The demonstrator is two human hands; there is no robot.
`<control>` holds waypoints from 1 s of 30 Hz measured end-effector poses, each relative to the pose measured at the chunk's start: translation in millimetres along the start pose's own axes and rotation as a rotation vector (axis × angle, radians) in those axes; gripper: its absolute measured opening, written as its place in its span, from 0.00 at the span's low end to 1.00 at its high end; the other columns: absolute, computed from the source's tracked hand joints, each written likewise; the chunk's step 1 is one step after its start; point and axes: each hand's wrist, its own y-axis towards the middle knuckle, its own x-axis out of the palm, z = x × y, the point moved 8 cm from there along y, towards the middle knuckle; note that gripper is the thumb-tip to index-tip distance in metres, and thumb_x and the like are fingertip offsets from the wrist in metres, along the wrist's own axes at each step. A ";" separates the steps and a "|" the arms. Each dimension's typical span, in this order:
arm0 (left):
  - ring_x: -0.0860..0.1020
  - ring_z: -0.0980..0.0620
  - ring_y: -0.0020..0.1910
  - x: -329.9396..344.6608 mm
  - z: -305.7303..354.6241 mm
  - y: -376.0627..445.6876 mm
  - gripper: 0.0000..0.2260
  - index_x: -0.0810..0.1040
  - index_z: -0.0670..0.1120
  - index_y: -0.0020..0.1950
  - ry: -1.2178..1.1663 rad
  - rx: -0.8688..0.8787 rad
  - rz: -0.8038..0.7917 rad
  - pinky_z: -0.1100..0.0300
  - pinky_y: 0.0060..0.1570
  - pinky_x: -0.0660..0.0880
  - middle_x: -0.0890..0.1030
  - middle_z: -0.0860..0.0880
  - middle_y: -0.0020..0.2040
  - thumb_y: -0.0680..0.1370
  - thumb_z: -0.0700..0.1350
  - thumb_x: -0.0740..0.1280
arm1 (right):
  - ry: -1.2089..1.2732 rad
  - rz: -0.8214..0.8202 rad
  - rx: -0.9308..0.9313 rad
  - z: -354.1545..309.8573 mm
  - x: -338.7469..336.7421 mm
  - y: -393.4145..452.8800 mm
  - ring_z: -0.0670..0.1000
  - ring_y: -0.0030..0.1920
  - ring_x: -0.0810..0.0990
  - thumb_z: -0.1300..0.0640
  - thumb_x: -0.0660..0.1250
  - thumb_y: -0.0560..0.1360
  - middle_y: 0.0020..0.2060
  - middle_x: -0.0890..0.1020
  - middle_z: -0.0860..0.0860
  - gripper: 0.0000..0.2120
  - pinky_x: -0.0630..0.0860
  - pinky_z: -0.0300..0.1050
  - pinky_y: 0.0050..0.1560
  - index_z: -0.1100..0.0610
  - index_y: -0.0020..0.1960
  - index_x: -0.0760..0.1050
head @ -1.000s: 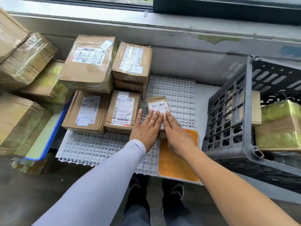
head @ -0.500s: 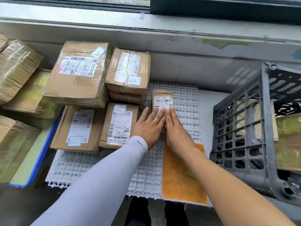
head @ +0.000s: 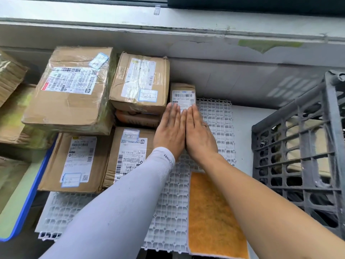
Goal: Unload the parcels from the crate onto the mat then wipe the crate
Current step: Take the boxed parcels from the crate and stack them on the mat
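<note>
Sliding the small parcel (head: 183,97) toward twelve o'clock on the mat (head: 214,116), my left hand (head: 170,130) and right hand (head: 199,135) press it flat-fingered; crate (head: 298,146) at three still loaded.

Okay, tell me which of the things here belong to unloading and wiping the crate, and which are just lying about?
For the job: small parcel under both hands, white mat, grey crate, orange cloth, unloaded parcels.
Lying about: blue-edged board, tape-wrapped boxes far left.

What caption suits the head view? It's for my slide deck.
Both hands press flat on a small labelled parcel on the white mat, beside the grey crate.
</note>
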 end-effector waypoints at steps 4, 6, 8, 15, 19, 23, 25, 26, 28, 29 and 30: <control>0.40 0.33 0.82 3.0 -2.2 4.5 0.29 0.29 0.30 0.75 0.043 -0.039 -0.025 0.33 0.69 0.24 0.43 0.32 0.82 0.84 0.49 0.37 | -0.013 0.003 0.006 -2.4 2.3 10.9 0.49 0.83 0.39 0.54 0.53 0.86 0.82 0.33 0.47 0.35 0.48 0.54 0.83 0.55 0.83 0.33; 0.40 0.32 0.82 3.6 -3.6 4.7 0.30 0.28 0.30 0.74 0.055 -0.040 -0.029 0.34 0.69 0.24 0.43 0.31 0.82 0.84 0.49 0.37 | -0.018 -0.012 0.010 -4.1 2.7 12.3 0.50 0.83 0.39 0.54 0.53 0.86 0.81 0.32 0.47 0.36 0.48 0.55 0.82 0.55 0.83 0.32; 0.40 0.32 0.82 3.2 -4.7 3.8 0.30 0.28 0.29 0.74 0.058 -0.043 -0.029 0.34 0.69 0.24 0.43 0.31 0.82 0.84 0.49 0.37 | -0.039 -0.035 0.009 -5.4 2.5 12.9 0.51 0.83 0.38 0.55 0.54 0.86 0.81 0.31 0.47 0.36 0.49 0.56 0.82 0.54 0.83 0.32; 0.42 0.34 0.82 -21.7 -5.6 -6.7 0.31 0.33 0.34 0.80 -0.041 -0.051 0.006 0.34 0.76 0.31 0.46 0.34 0.83 0.85 0.52 0.40 | -0.074 -0.048 0.041 -1.6 -25.5 -4.2 0.55 0.83 0.36 0.56 0.57 0.85 0.82 0.34 0.47 0.38 0.48 0.60 0.82 0.52 0.83 0.34; 0.42 0.36 0.83 -51.3 -6.0 -22.3 0.31 0.36 0.38 0.82 -0.136 -0.073 -0.001 0.32 0.76 0.33 0.46 0.37 0.84 0.85 0.52 0.42 | -0.091 -0.029 0.064 -2.4 -57.6 -27.6 0.54 0.83 0.37 0.58 0.55 0.86 0.83 0.37 0.47 0.35 0.48 0.61 0.82 0.53 0.84 0.36; 0.44 0.39 0.83 -92.9 -16.8 -33.4 0.32 0.39 0.44 0.84 -0.293 -0.146 0.024 0.32 0.77 0.38 0.47 0.42 0.85 0.84 0.54 0.46 | -0.092 0.048 0.067 -6.2 -108.5 -51.4 0.54 0.83 0.39 0.58 0.53 0.86 0.84 0.41 0.48 0.33 0.48 0.60 0.82 0.52 0.84 0.39; 0.45 0.41 0.84 -114.6 -23.9 -38.8 0.32 0.41 0.46 0.85 -0.396 -0.202 0.050 0.33 0.78 0.39 0.46 0.44 0.85 0.84 0.54 0.48 | -0.085 0.096 0.070 -4.8 -138.5 -63.5 0.55 0.83 0.41 0.55 0.51 0.87 0.84 0.43 0.49 0.31 0.47 0.60 0.81 0.52 0.84 0.40; 0.45 0.42 0.84 -126.4 -26.2 -41.0 0.31 0.42 0.47 0.85 -0.445 -0.227 0.059 0.34 0.78 0.39 0.46 0.45 0.85 0.84 0.54 0.49 | -0.083 0.121 0.071 -2.2 -153.8 -70.4 0.55 0.83 0.41 0.53 0.50 0.87 0.84 0.43 0.49 0.30 0.47 0.60 0.81 0.51 0.84 0.40; 0.45 0.43 0.84 -152.9 -23.4 -44.6 0.30 0.43 0.47 0.85 -0.512 -0.240 0.068 0.34 0.78 0.40 0.46 0.46 0.85 0.85 0.53 0.47 | -0.100 0.159 0.066 5.9 -182.6 -89.1 0.55 0.83 0.42 0.48 0.51 0.87 0.84 0.44 0.50 0.31 0.47 0.60 0.81 0.51 0.85 0.40; 0.44 0.42 0.84 -167.3 -18.1 -45.3 0.30 0.43 0.47 0.85 -0.518 -0.225 0.079 0.34 0.78 0.40 0.46 0.46 0.85 0.85 0.54 0.48 | -0.123 0.179 0.062 12.1 -195.9 -98.6 0.55 0.83 0.42 0.48 0.51 0.87 0.84 0.45 0.51 0.31 0.47 0.60 0.81 0.51 0.85 0.41; 0.44 0.42 0.84 -182.6 -10.7 -45.3 0.31 0.42 0.47 0.85 -0.512 -0.198 0.097 0.33 0.78 0.40 0.45 0.46 0.85 0.85 0.54 0.49 | -0.145 0.203 0.062 19.6 -209.6 -107.6 0.55 0.83 0.43 0.47 0.51 0.87 0.84 0.45 0.51 0.31 0.48 0.60 0.82 0.51 0.85 0.41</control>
